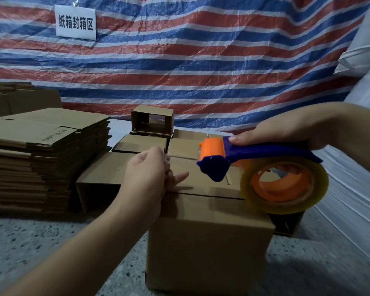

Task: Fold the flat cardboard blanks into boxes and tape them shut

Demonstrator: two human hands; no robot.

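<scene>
Here, the left hand (pixel 146 174) sits over the top of the folded brown cardboard box (pixel 207 236) in the foreground, fingers curled, pinching the free end of the clear tape strip (pixel 181 158) between thumb and fingertips. One finger sticks out to the right and lies on the box top.

The right hand (pixel 273 131) grips the blue-and-orange plastic tape dispenser (pixel 244 157) from above, fingers wrapped over its blue handle, thumb side hidden. The dispenser's long axis runs left to right, slightly tilted: orange roller head at the left and higher, roll of clear packing tape (pixel 284 184) on its orange hub at the right and lower, hanging just beyond the box's right edge. The head points toward the left hand; the strip spans the gap between them, above the box top.

The box stands on the speckled grey floor (pixel 41 248), top flaps folded down, seam running left to right under the strip. Whether any tape has yet stuck to the seam cannot be told.

A tall stack of flat brown cardboard blanks (pixel 41 163) lies at left. Several small assembled boxes (pixel 150 133) stand behind. A red, white and blue striped tarp (pixel 201 60) hangs at the back, with a white sign (pixel 75 22) printed in black characters.
</scene>
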